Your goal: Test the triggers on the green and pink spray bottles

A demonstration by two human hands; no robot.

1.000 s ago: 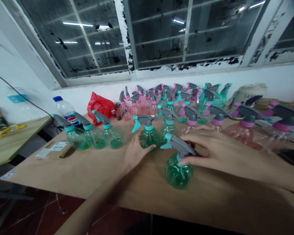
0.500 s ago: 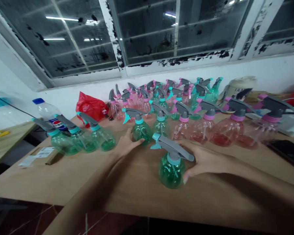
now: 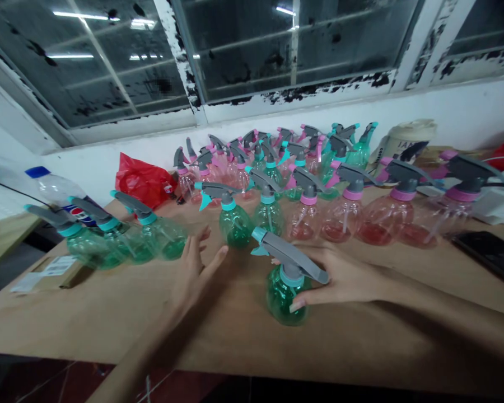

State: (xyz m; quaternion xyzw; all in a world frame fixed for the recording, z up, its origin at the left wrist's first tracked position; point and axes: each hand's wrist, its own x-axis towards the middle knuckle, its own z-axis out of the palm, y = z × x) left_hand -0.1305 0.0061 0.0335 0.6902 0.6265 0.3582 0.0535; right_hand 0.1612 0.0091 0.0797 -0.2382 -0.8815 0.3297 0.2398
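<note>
A green spray bottle (image 3: 283,296) with a grey and teal trigger head stands upright near the front of the table. My right hand (image 3: 336,274) grips it from the right, thumb on its near side and the other fingers hidden behind it. To its left, my left hand (image 3: 195,266) is raised with fingers apart and nothing in it. Just beyond that hand stands another green spray bottle (image 3: 236,224), apart from the fingers. A green spray bottle (image 3: 168,238) on the left ends close to my left fingertips.
Pink spray bottles (image 3: 382,218) line the right, with several more pink and green ones behind. A black phone (image 3: 489,252) lies at right. A red plastic bag (image 3: 140,182), a Pepsi bottle (image 3: 63,193) and flat cardboard (image 3: 63,274) are at left.
My left hand has come away from the green bottle behind, moving left and opening. My right hand has closed further around the front bottle. The camera view has shifted slightly.
</note>
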